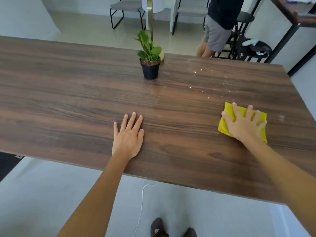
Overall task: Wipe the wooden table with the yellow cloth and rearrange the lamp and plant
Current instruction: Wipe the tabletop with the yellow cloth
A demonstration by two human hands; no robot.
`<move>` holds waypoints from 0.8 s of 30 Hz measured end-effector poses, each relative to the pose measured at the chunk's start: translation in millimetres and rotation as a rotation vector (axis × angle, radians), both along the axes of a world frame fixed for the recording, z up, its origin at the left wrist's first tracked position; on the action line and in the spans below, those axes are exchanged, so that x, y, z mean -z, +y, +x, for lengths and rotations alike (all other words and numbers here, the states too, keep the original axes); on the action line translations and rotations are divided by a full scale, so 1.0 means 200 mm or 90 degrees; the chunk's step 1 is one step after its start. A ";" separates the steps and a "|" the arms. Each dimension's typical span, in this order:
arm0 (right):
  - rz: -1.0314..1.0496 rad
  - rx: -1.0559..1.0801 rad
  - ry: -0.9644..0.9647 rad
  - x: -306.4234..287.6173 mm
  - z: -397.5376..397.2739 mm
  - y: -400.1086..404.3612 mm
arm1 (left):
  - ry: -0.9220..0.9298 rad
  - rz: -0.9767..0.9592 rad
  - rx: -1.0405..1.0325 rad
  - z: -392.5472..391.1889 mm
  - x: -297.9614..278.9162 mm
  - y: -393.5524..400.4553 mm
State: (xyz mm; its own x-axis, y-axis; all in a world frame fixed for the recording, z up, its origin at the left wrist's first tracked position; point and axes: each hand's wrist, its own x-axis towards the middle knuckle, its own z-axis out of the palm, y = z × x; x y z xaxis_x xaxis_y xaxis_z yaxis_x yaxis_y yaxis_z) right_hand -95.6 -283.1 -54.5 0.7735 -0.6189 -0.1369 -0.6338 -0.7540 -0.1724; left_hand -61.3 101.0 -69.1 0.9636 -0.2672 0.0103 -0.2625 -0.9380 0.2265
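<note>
A folded yellow cloth (229, 108) lies on the right side of the wooden table (68, 93). My right hand (243, 124) presses flat on top of it with fingers spread. My left hand (128, 135) rests palm down on bare wood near the front edge, holding nothing. A small green plant in a black pot (150, 67) stands at the far middle of the table. Right behind it rises the lamp's gold pole (150, 23), with its round gold base (162, 56) partly hidden by the pot. Water droplets (205, 77) glisten on the wood beyond the cloth.
Another person (218, 26) stands past the far right edge of the table. Chairs (126, 11) and a black stool (244, 19) stand on the floor behind. A white cable (142, 199) runs along the floor below the near edge, by my shoes (159, 228).
</note>
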 end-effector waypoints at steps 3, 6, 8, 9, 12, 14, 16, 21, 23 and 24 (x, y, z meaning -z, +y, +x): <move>0.044 -0.068 -0.006 0.01 0.42 0.36 | 0.008 0.007 -0.001 0.00 0.00 0.01; 0.024 -0.257 -0.001 0.06 0.43 0.80 | 0.009 0.005 -0.001 0.01 0.01 0.02; -0.001 -0.380 -0.043 0.07 0.16 0.95 | 0.003 0.000 0.001 0.00 0.01 0.02; -0.010 -0.434 -0.069 0.07 -0.03 0.95 | 0.000 -0.003 0.001 0.00 0.01 0.02; -0.009 -0.515 -0.074 0.08 -0.55 0.67 | -0.003 -0.005 0.004 0.00 0.01 0.02; -0.050 -0.438 -0.046 0.06 -0.70 0.34 | -0.004 -0.004 0.004 0.00 0.01 0.02; -0.078 -0.278 -0.009 0.04 -0.62 0.07 | -0.005 -0.008 0.008 0.00 0.00 0.01; 0.028 0.023 -0.008 0.01 0.05 0.21 | -0.001 -0.008 0.007 0.00 0.00 0.01; 0.037 -0.063 -0.015 0.02 0.22 0.52 | -0.003 -0.018 0.009 0.00 0.00 0.01; 0.032 -0.126 -0.014 0.05 0.23 0.71 | -0.004 -0.023 0.011 0.00 0.00 0.01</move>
